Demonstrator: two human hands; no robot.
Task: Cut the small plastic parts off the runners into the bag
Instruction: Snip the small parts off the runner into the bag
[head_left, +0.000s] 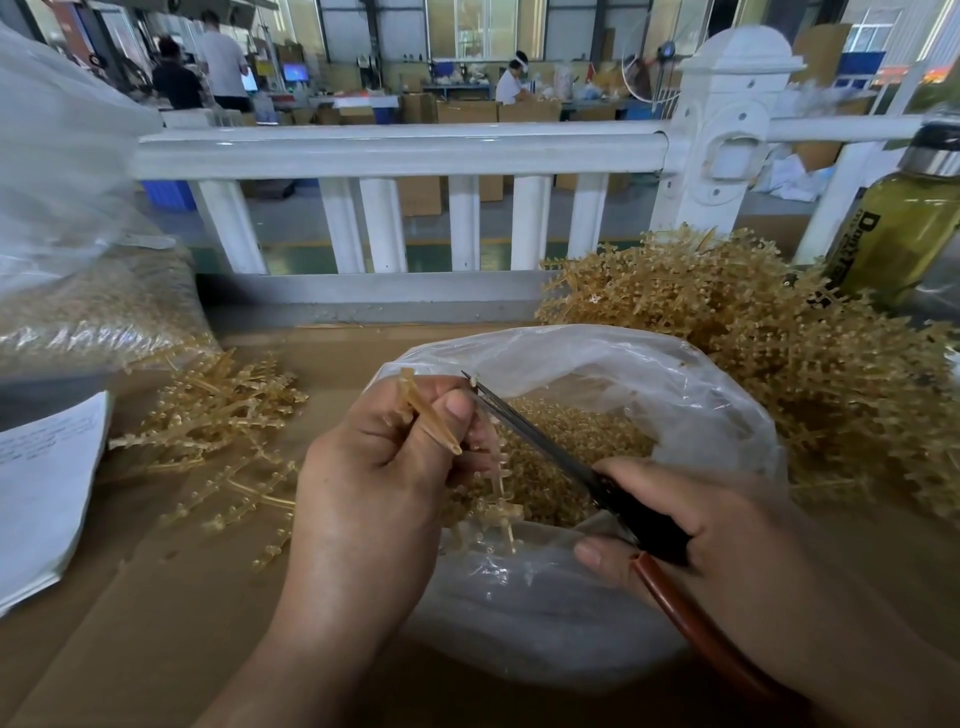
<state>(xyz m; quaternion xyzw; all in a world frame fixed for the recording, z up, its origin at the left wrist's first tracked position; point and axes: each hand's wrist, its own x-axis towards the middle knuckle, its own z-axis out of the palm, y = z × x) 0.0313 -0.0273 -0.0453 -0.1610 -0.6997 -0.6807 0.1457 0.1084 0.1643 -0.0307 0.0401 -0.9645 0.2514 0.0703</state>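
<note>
Runner (431, 415) in the left hand (374, 467), thumb and curled fingers gripping its thick stem. The stem's long axis slopes from upper left down to lower right. Thinner branches hang below the fingers, over the open mouth of the bag (701, 395).

Right hand (727, 545) is wrapped round the handles of the scissors (644, 519). It sits low and to the right of the runner. The blades run diagonally up and left from it, lying close together; whether fully closed, cannot tell. The tip is just beside the left fingertips, with a small pale bit at it.

Key relation: the hanging branches lie just left of and below the blade line, so the blades likely need to drop back toward them for the next snip. Both hands are over the bag, so cut pieces should fall in.

Cut parts (571, 431) fill the bottom of the bag. A large heap of runners (779, 338) is on the table to the right, near the right hand. A smaller scatter (223, 415) lies to the left; stripped or not, cannot tell.
</note>
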